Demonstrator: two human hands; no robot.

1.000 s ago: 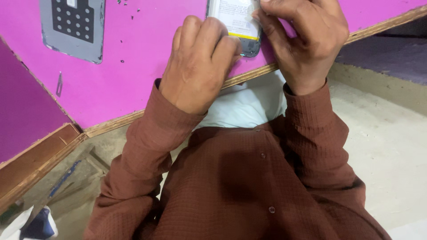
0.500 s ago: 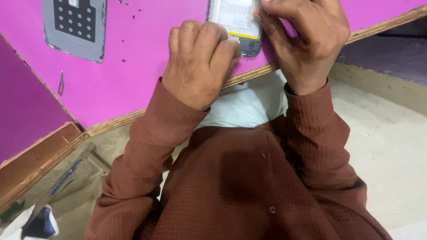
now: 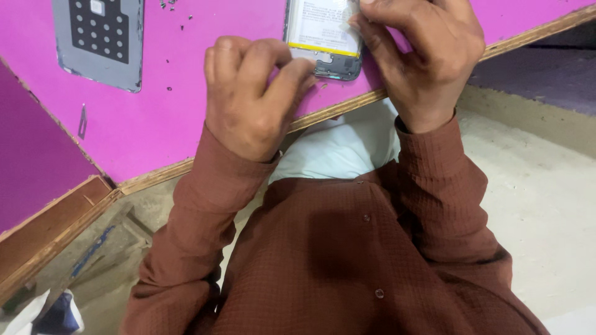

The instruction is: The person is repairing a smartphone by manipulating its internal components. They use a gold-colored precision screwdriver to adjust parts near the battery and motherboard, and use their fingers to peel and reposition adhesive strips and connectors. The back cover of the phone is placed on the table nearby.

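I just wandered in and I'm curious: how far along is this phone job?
Done: the grey back cover lies apart on the pink table, tiny screws loose beside it. In hand: the opened phone shows its battery; the left hand steadies its lower edge while the right hand works at the battery's side. Left: the battery is not yet out, and nothing is reassembled.

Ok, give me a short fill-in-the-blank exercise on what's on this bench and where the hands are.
1. The opened phone lies on a bench top whose colour is ____.
2. The grey back cover lies to the ____ of the phone in the picture.
3. The right hand rests on the phone, while the left hand is curled beside the phone's ____ end.
4. Both sleeves are ____ in colour.

Missing words: pink; left; lower; brown
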